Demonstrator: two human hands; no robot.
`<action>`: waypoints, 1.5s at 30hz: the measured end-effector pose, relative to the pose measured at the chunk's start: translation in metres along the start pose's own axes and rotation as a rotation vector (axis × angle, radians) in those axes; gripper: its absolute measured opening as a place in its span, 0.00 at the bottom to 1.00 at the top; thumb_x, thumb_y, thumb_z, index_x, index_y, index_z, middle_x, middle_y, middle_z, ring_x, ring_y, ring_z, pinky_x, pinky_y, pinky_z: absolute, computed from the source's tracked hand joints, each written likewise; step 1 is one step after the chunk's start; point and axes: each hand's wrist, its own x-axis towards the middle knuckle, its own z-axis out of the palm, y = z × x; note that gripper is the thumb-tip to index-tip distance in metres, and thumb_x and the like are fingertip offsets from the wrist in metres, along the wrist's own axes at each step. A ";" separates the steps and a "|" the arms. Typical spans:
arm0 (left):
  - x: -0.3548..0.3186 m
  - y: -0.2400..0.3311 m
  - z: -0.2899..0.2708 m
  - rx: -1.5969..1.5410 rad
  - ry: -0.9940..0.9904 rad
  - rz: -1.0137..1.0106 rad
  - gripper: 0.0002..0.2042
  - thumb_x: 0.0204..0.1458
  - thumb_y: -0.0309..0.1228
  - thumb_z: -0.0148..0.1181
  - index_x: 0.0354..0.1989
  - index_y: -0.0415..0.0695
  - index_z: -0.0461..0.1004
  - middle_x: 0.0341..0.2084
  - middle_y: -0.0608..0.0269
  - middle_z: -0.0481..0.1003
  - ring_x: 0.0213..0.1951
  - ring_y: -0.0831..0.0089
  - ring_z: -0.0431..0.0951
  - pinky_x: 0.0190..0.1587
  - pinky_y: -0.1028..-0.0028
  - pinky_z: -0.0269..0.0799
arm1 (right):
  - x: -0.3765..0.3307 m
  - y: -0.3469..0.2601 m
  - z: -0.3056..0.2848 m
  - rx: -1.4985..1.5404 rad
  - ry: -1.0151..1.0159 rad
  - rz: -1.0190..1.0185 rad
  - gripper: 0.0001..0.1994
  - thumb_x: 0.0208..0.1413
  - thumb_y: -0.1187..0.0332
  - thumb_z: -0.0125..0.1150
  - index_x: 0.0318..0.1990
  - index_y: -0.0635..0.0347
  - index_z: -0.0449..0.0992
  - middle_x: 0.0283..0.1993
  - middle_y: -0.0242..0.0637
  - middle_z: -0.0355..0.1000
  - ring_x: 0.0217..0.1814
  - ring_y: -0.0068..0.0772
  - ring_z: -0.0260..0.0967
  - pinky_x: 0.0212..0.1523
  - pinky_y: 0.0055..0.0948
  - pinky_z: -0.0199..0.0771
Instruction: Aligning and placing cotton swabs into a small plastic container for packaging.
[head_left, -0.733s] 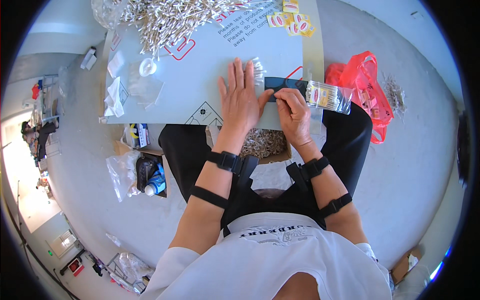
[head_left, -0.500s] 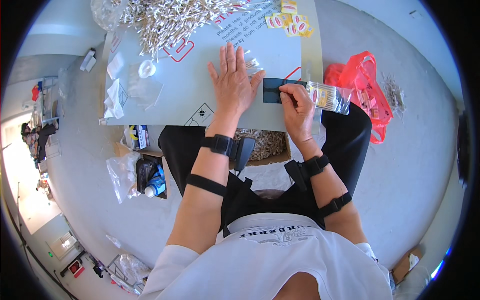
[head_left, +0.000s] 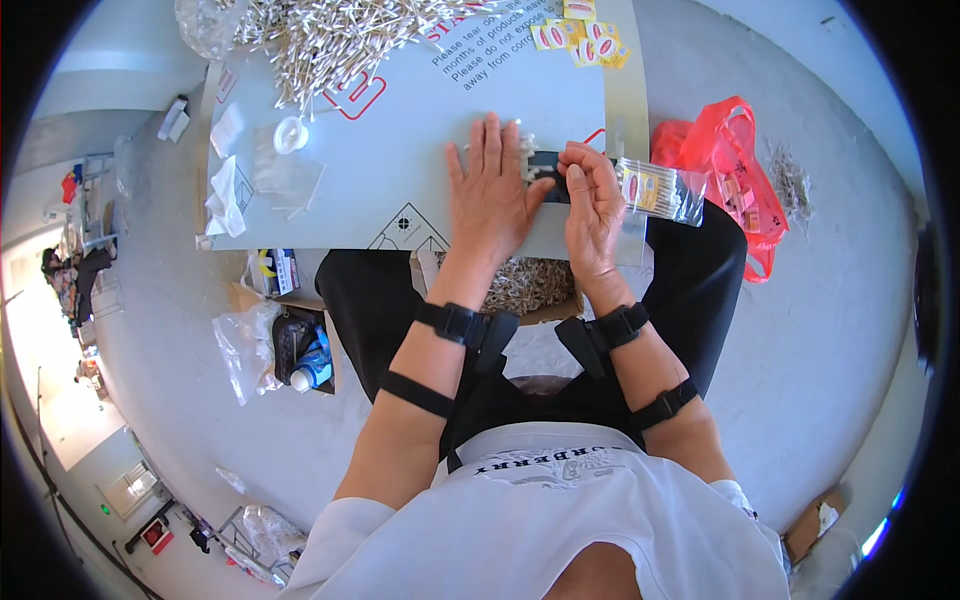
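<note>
Head view: a seated person works over a pale board (head_left: 400, 150) laid across the lap.
Far left: crumpled clear bags (head_left: 235, 190) and a small round lid (head_left: 290, 133) lie on the board.
Top: a heap of cotton swabs (head_left: 340, 35).
Left hand (head_left: 490, 190): flat, fingers spread, pressing a small bunch of swabs (head_left: 524, 150).
Right hand (head_left: 592, 195): fingers pinched on the mouth of a clear packet of swabs (head_left: 660, 190) at a dark strip (head_left: 550, 165).
Right: a red plastic bag (head_left: 735, 175) on the floor.
Below: a box of swabs (head_left: 525, 283) between the knees.
</note>
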 end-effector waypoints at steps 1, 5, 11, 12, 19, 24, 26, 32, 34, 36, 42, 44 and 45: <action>-0.004 -0.003 0.001 0.003 0.002 -0.004 0.36 0.61 0.51 0.50 0.70 0.37 0.53 0.72 0.44 0.49 0.73 0.51 0.46 0.71 0.44 0.36 | -0.001 -0.004 0.003 0.057 0.016 0.020 0.09 0.65 0.75 0.53 0.49 0.67 0.74 0.52 0.38 0.70 0.53 0.25 0.66 0.55 0.24 0.67; -0.008 -0.013 0.001 -0.526 0.388 -0.163 0.31 0.66 0.45 0.47 0.70 0.36 0.52 0.71 0.42 0.50 0.73 0.52 0.49 0.72 0.54 0.42 | -0.001 -0.001 0.016 0.186 0.071 0.040 0.15 0.70 0.69 0.48 0.58 0.67 0.71 0.65 0.41 0.65 0.65 0.26 0.61 0.65 0.24 0.61; 0.021 0.020 -0.026 -1.031 0.337 -0.648 0.28 0.69 0.41 0.44 0.70 0.35 0.54 0.70 0.46 0.54 0.71 0.58 0.54 0.71 0.62 0.48 | 0.012 0.017 0.032 0.232 -0.004 0.059 0.18 0.70 0.67 0.47 0.60 0.68 0.69 0.68 0.45 0.63 0.68 0.34 0.60 0.68 0.30 0.58; 0.031 0.031 -0.041 -1.059 0.086 -0.978 0.27 0.69 0.39 0.44 0.70 0.34 0.53 0.70 0.46 0.54 0.71 0.58 0.53 0.71 0.62 0.48 | 0.015 0.016 0.031 0.227 -0.027 0.053 0.18 0.70 0.66 0.48 0.60 0.69 0.69 0.68 0.46 0.63 0.69 0.37 0.60 0.68 0.32 0.57; -0.005 -0.014 0.000 -1.097 0.552 -0.224 0.25 0.62 0.30 0.54 0.66 0.37 0.61 0.67 0.50 0.60 0.69 0.59 0.58 0.71 0.61 0.51 | 0.062 0.005 0.010 -0.137 -0.444 -0.068 0.19 0.56 0.79 0.57 0.56 0.62 0.74 0.65 0.44 0.67 0.67 0.42 0.64 0.62 0.33 0.68; -0.013 -0.017 -0.019 -0.266 0.379 0.033 0.18 0.37 0.18 0.63 0.41 0.43 0.76 0.53 0.54 0.70 0.62 0.53 0.64 0.60 0.59 0.61 | 0.075 -0.020 -0.005 -0.468 -0.440 -0.381 0.10 0.48 0.81 0.61 0.40 0.64 0.78 0.55 0.40 0.74 0.52 0.44 0.73 0.53 0.34 0.74; -0.009 -0.017 -0.023 -0.219 0.355 0.045 0.16 0.38 0.18 0.63 0.38 0.43 0.77 0.49 0.57 0.71 0.59 0.55 0.66 0.58 0.60 0.62 | 0.071 -0.021 -0.006 -0.429 -0.397 -0.262 0.10 0.48 0.81 0.61 0.39 0.65 0.78 0.53 0.40 0.75 0.48 0.42 0.74 0.50 0.33 0.75; 0.002 -0.021 -0.020 -0.166 0.266 0.119 0.09 0.39 0.20 0.63 0.30 0.43 0.75 0.39 0.64 0.72 0.51 0.57 0.68 0.52 0.58 0.62 | 0.059 -0.010 -0.007 -0.294 -0.234 -0.009 0.06 0.51 0.80 0.62 0.38 0.69 0.77 0.46 0.40 0.77 0.38 0.32 0.76 0.42 0.27 0.77; 0.004 -0.023 -0.017 -0.188 0.277 0.131 0.08 0.39 0.20 0.64 0.29 0.44 0.74 0.37 0.65 0.72 0.49 0.57 0.68 0.52 0.58 0.62 | 0.057 -0.006 -0.007 -0.272 -0.200 0.012 0.06 0.51 0.80 0.62 0.37 0.70 0.77 0.45 0.40 0.77 0.38 0.30 0.75 0.42 0.26 0.76; 0.006 -0.027 -0.017 -0.296 0.285 0.083 0.08 0.40 0.20 0.64 0.29 0.44 0.74 0.36 0.64 0.72 0.48 0.57 0.68 0.50 0.58 0.63 | 0.057 -0.002 -0.007 -0.211 -0.164 0.044 0.06 0.52 0.81 0.62 0.38 0.70 0.77 0.45 0.39 0.77 0.38 0.28 0.75 0.42 0.25 0.76; 0.037 -0.049 -0.018 -0.191 0.364 0.026 0.07 0.44 0.20 0.64 0.31 0.44 0.76 0.37 0.62 0.72 0.47 0.57 0.68 0.49 0.58 0.63 | 0.056 0.001 0.000 -0.088 -0.118 0.022 0.08 0.59 0.77 0.57 0.43 0.71 0.77 0.51 0.41 0.76 0.46 0.29 0.74 0.50 0.25 0.72; 0.042 -0.048 -0.019 -0.153 0.331 0.046 0.07 0.44 0.20 0.63 0.33 0.44 0.77 0.37 0.62 0.72 0.47 0.57 0.68 0.49 0.58 0.63 | 0.059 0.004 0.002 -0.060 -0.157 0.013 0.10 0.63 0.75 0.54 0.48 0.70 0.77 0.54 0.40 0.75 0.53 0.28 0.71 0.56 0.25 0.70; 0.043 -0.047 -0.020 -0.138 0.308 0.033 0.09 0.45 0.21 0.63 0.37 0.43 0.78 0.40 0.61 0.73 0.50 0.56 0.68 0.51 0.57 0.63 | 0.061 0.006 0.004 -0.029 -0.199 0.004 0.12 0.67 0.73 0.51 0.52 0.69 0.76 0.57 0.39 0.73 0.59 0.27 0.68 0.62 0.24 0.67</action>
